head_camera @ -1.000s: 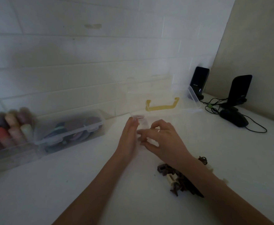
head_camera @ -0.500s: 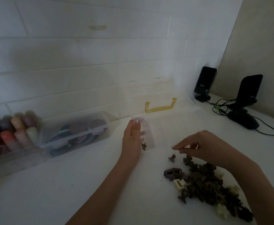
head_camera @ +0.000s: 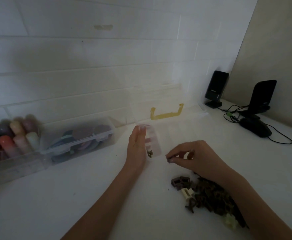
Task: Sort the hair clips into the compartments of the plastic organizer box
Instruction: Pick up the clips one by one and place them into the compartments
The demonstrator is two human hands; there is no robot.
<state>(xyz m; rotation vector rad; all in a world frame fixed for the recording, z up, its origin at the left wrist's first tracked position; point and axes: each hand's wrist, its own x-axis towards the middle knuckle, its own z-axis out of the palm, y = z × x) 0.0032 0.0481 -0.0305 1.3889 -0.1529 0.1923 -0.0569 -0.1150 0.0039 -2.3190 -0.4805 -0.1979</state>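
A clear plastic organizer box (head_camera: 179, 130) with a yellow handle (head_camera: 166, 113) stands open on the white table against the wall. My left hand (head_camera: 136, 146) lies flat against its left end, fingers straight. One small dark clip (head_camera: 149, 153) lies in the near left compartment. My right hand (head_camera: 192, 156) hovers just in front of the box and pinches a small purplish hair clip (head_camera: 169, 160) between thumb and fingertips. A heap of brown, purple and cream hair clips (head_camera: 205, 194) lies on the table under my right forearm.
To the left stand a clear lidded box (head_camera: 79, 139) of round coloured items and an open tray of coloured cylinders (head_camera: 12, 139). Two black speakers (head_camera: 215, 89), a black mouse (head_camera: 255, 129) and cables occupy the far right corner.
My right hand left the box, dipped to the clip heap, and now comes back left toward the box with a small clip pinched. My left hand stays on the box's left end.
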